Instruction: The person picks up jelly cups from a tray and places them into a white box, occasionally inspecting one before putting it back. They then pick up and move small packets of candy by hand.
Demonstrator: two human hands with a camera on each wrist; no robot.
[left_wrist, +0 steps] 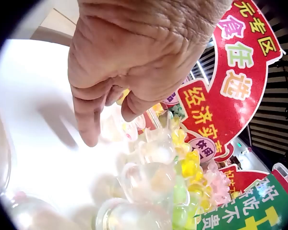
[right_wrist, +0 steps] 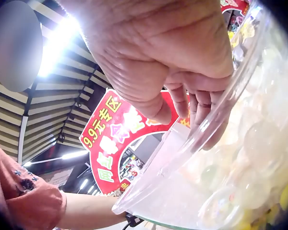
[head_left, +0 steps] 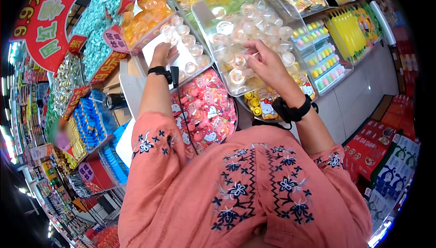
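My left hand (head_left: 163,55) reaches over a shallow white-floored bin (head_left: 152,56) partly lined with clear, round jelly cups (head_left: 195,50). In the left wrist view, the thumb and one finger of the left hand (left_wrist: 120,62) stand apart beside a clear cup (left_wrist: 127,128). My right hand (head_left: 265,61) is over a large transparent bin (head_left: 205,25) heaped with similar cups (head_left: 237,76). Fingers of the right hand (right_wrist: 168,52) bend past the clear rim (right_wrist: 221,108) in the right wrist view. I cannot tell whether they hold a cup.
Pink candy packets (head_left: 206,111) fill a round container close to my body. Orange cups (head_left: 145,16) and turquoise wrapped sweets (head_left: 100,25) lie at the far left. Pastel sweets (head_left: 323,66) in trays stand to the right. A red sign (head_left: 47,25) arches at the upper left.
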